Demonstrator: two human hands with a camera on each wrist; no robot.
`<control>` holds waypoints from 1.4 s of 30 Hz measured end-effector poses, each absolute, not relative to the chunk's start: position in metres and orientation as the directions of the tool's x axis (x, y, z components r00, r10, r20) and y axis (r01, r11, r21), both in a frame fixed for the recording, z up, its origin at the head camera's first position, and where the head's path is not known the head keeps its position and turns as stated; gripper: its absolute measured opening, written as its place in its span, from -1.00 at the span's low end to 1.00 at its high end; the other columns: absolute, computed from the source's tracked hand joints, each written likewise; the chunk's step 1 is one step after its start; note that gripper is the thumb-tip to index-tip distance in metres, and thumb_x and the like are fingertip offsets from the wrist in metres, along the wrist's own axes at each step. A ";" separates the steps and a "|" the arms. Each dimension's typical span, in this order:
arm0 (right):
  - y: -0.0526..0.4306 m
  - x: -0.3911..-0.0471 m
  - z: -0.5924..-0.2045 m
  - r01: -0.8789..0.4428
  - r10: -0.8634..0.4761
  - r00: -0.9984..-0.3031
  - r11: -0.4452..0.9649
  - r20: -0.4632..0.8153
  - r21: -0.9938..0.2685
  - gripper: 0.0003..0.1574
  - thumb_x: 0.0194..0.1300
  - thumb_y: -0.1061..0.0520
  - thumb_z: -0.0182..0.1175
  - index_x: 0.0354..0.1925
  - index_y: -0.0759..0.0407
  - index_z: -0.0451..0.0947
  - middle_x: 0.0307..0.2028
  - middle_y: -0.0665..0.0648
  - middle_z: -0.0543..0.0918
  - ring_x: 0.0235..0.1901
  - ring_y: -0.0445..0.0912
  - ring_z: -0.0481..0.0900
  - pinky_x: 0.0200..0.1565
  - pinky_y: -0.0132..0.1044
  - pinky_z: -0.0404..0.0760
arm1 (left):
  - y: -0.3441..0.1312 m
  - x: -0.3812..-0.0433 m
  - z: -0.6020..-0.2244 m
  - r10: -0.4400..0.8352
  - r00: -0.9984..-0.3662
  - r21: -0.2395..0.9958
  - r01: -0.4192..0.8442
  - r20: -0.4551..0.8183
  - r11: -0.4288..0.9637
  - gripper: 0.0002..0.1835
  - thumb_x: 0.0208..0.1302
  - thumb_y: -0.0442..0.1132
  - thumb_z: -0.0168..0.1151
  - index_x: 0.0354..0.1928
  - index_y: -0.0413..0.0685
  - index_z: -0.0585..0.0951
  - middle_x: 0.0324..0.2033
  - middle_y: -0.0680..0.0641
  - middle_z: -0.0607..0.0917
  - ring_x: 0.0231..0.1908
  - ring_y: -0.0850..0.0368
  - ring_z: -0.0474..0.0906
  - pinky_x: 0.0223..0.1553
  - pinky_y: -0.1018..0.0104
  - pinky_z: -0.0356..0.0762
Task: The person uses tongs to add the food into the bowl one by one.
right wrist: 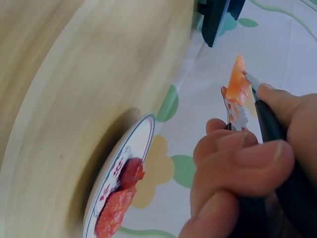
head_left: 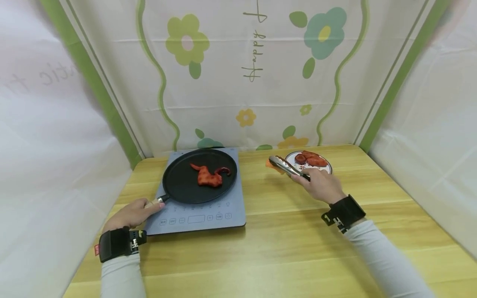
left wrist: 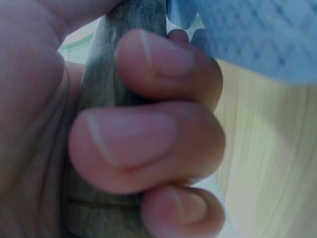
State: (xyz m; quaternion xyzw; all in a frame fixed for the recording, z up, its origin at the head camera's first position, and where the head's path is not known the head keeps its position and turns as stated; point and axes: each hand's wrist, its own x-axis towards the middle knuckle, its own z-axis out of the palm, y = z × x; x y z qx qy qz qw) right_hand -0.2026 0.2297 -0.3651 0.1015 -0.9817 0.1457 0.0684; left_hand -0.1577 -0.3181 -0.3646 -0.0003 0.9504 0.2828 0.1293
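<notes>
Over the wooden table, the left hand grips a pan handle, the right hand holds tongs.

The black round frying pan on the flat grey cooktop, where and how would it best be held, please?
Probably by its pale, wood-look handle, from the near left: it juts that way from the black round frying pan, and the bare left hand wraps round it. Elsewhere the pan is wide and shallow, so likely harder to grip.

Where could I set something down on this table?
The table is bare between the induction cooker and right sleeve, and right of the plate toward the curtain. It's crowded around the pan and the tongs.
</notes>
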 end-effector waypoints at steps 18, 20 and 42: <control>0.187 -0.205 -0.374 -0.262 -0.198 -0.958 0.899 0.207 -0.352 -0.31 0.34 -0.47 -0.11 0.03 -0.02 0.54 -0.40 0.08 0.53 -0.55 -0.08 0.42 -0.61 -0.20 0.28 | -0.308 -0.169 -0.358 0.098 -0.962 0.499 -0.043 -0.253 0.866 -0.37 0.27 0.34 0.03 -0.30 -0.19 0.38 -0.48 -0.08 0.34 -0.47 0.04 0.33 -0.46 0.22 0.25; 0.183 -0.206 -0.373 -0.272 -0.203 -0.954 0.893 0.220 -0.357 -0.35 0.34 -0.47 -0.12 -0.03 -0.06 0.55 -0.49 0.04 0.48 -0.58 -0.09 0.40 -0.62 -0.20 0.25 | -0.308 -0.170 -0.356 0.098 -0.963 0.494 -0.041 -0.252 0.868 -0.36 0.27 0.34 0.03 -0.30 -0.20 0.37 -0.48 -0.08 0.34 -0.47 0.03 0.33 -0.46 0.22 0.25; 0.117 -0.226 -0.359 -0.393 -0.302 -0.914 0.822 0.269 -0.413 -0.50 0.34 -0.46 -0.11 -0.37 -0.17 0.44 -0.65 0.02 0.28 -0.72 -0.08 0.23 -0.67 -0.22 0.12 | -0.316 -0.161 -0.368 0.048 -0.965 0.507 -0.093 -0.257 0.857 -0.34 0.24 0.39 0.02 -0.34 -0.16 0.35 -0.49 -0.07 0.32 -0.49 0.04 0.31 -0.47 0.22 0.24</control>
